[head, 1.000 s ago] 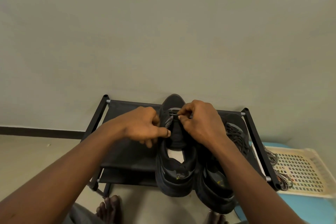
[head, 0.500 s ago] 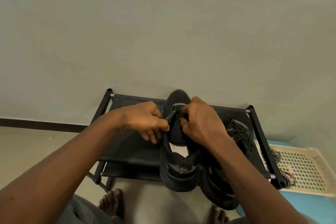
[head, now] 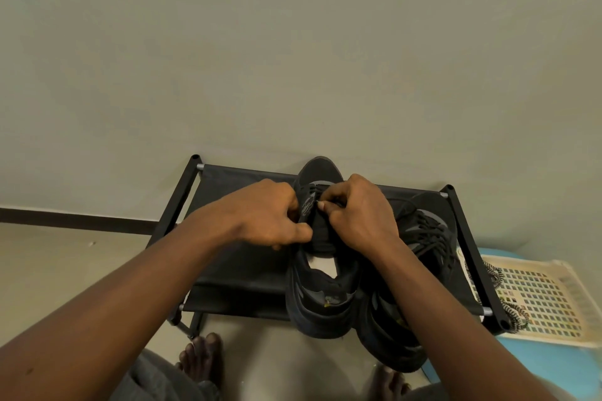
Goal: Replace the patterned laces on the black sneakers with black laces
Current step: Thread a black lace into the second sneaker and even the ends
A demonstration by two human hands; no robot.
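Head view: left hand [head: 270,215], fingers curled, grips the eyelet flap of the matte black sneaker [head: 321,306]. Right hand [head: 355,215] pinches a black lace [head: 321,187] between thumb and forefinger near the toe. This sneaker's heel overhangs the front edge of the fabric rack [head: 228,257]. A laced second sneaker [head: 430,238] sits near the rack's right edge; the left half is bare cloth. Speckled patterned laces [head: 495,273] trail into a perforated cream basket [head: 553,303].

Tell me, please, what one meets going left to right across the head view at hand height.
Rack's left bar → left hand → held sneaker → right hand → laced sneaker → patterned laces → basket.
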